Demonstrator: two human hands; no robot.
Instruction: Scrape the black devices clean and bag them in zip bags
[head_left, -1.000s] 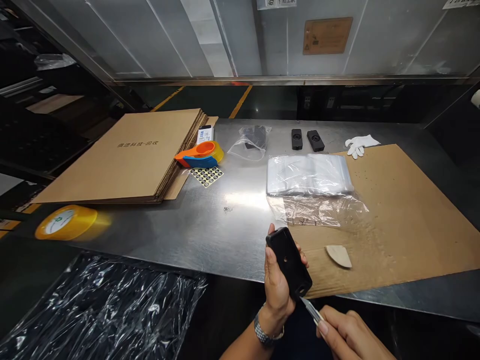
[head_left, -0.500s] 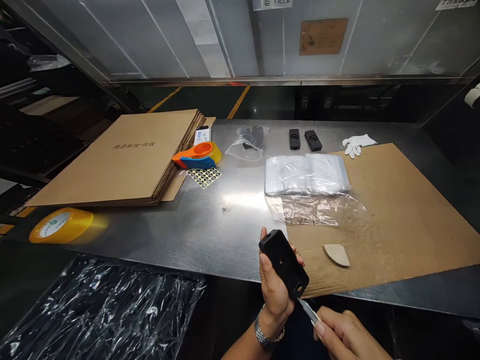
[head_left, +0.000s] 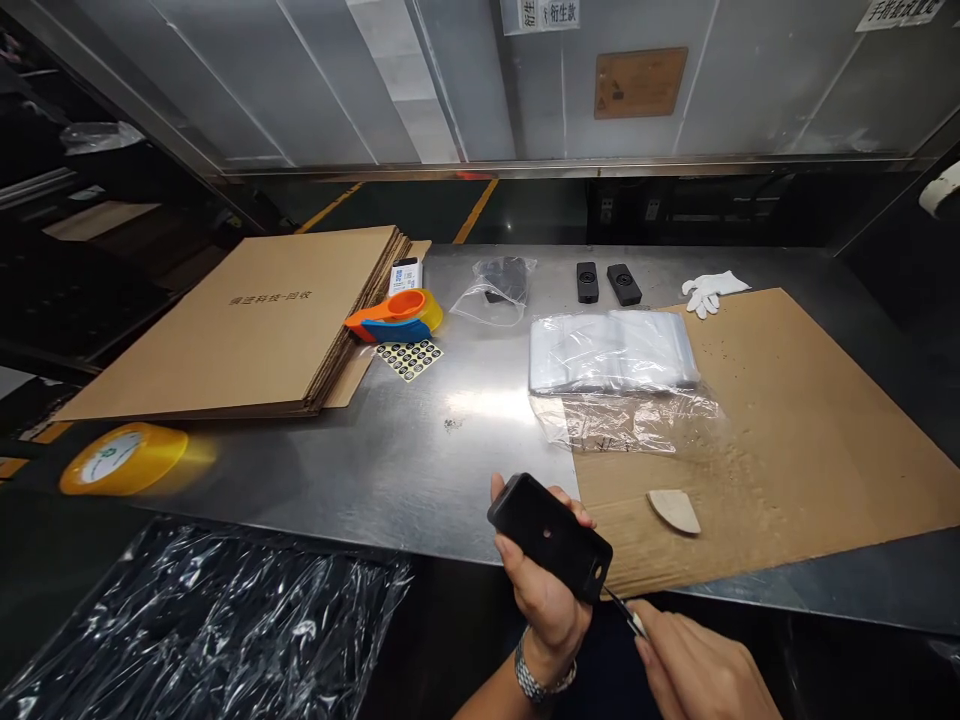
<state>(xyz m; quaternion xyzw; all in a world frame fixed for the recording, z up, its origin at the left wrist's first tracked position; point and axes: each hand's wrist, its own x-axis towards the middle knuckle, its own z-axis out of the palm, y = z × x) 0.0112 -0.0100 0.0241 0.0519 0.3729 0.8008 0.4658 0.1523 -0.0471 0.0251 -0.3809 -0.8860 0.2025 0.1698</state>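
Black case tilted in the left hand — pointed tool at its lower end.
Left fingers wrap the case near the worktop's front edge; right hand fingers pinch the tool; metal surface stretches between tape roll and cardboard sheet — farther back, a clear bag holds something dark.

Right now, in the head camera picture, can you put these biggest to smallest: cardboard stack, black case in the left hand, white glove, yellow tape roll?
1. Cardboard stack
2. Black case in the left hand, yellow tape roll: too alike to rank
3. White glove
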